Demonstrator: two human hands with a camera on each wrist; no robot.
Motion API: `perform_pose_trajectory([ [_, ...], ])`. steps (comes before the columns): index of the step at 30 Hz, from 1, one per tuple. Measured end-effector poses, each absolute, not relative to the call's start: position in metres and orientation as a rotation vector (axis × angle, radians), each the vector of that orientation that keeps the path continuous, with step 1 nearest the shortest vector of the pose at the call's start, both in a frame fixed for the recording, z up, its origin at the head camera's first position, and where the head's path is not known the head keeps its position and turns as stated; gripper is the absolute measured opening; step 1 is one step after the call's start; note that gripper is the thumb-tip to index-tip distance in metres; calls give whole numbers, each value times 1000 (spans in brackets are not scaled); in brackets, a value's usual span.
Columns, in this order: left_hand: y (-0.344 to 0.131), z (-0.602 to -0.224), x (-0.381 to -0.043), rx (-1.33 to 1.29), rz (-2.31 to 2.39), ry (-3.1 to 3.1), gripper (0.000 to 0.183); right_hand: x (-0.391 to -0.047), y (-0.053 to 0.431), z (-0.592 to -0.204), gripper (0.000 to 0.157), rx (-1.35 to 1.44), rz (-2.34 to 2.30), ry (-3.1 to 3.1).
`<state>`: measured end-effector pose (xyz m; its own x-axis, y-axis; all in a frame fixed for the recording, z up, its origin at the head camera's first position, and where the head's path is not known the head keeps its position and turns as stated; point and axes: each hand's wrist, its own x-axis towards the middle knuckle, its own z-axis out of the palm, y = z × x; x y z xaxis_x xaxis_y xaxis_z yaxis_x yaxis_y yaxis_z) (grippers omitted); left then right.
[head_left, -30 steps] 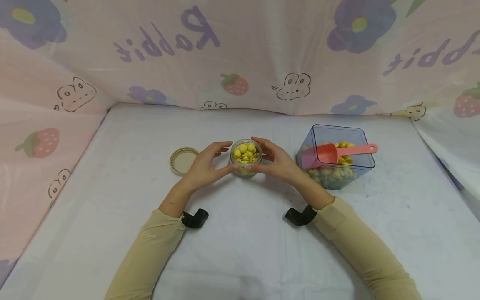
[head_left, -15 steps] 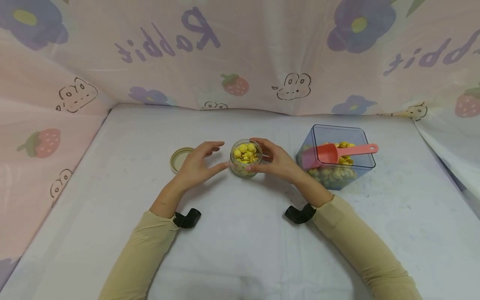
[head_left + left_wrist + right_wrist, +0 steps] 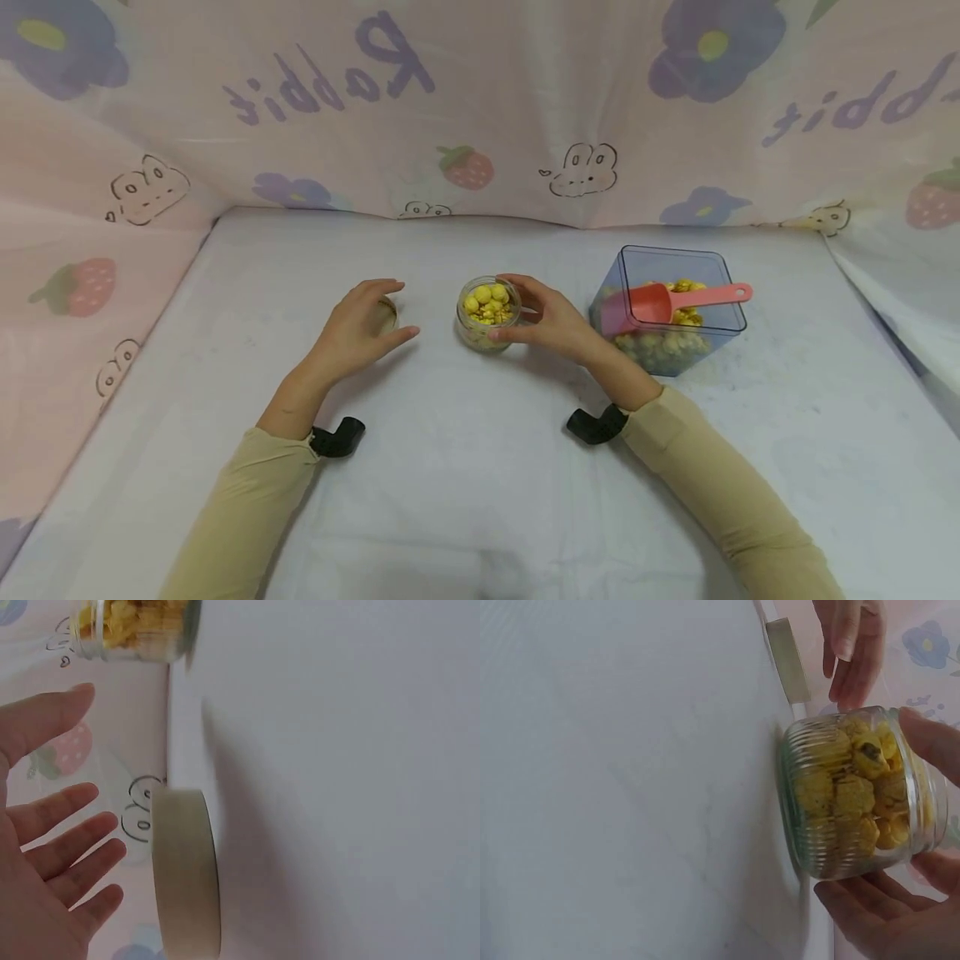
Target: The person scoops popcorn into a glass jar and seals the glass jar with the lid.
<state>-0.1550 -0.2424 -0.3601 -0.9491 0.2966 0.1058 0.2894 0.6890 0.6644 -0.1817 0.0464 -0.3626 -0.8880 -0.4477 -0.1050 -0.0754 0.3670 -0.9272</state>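
Observation:
A ribbed glass jar (image 3: pixel 474 335) filled with yellow popcorn stands uncovered on the white table. My right hand (image 3: pixel 553 323) holds its right side, thumb in front and fingers behind; the right wrist view shows the jar (image 3: pixel 847 802) between thumb and fingers. To the left, my left hand (image 3: pixel 351 332) is spread around a round jar lid (image 3: pixel 388 315), partly hiding it. In the left wrist view the beige lid (image 3: pixel 186 877) lies beyond the extended fingers (image 3: pixel 75 859), with a gap showing between them.
A clear bluish square container (image 3: pixel 675 262) of popcorn stands right of the jar, with a pink scoop (image 3: pixel 651 303) resting in it, handle over the rim. A printed rabbit curtain (image 3: pixel 517 108) borders the table at the back and sides.
My left hand has let go of the jar and moved left to the lid, its fingers spread. The right hand stays on the jar.

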Motion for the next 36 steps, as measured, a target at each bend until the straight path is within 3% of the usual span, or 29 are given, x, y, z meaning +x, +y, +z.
perform_pose_trajectory([
  [23,-267,-358,-161,404,737,2860,86,-182,46,-365,78,-448,-1531,2282],
  [36,-265,-350,-165,387,604,2811,82,-183,47,-365,78,-458,-1536,2280],
])
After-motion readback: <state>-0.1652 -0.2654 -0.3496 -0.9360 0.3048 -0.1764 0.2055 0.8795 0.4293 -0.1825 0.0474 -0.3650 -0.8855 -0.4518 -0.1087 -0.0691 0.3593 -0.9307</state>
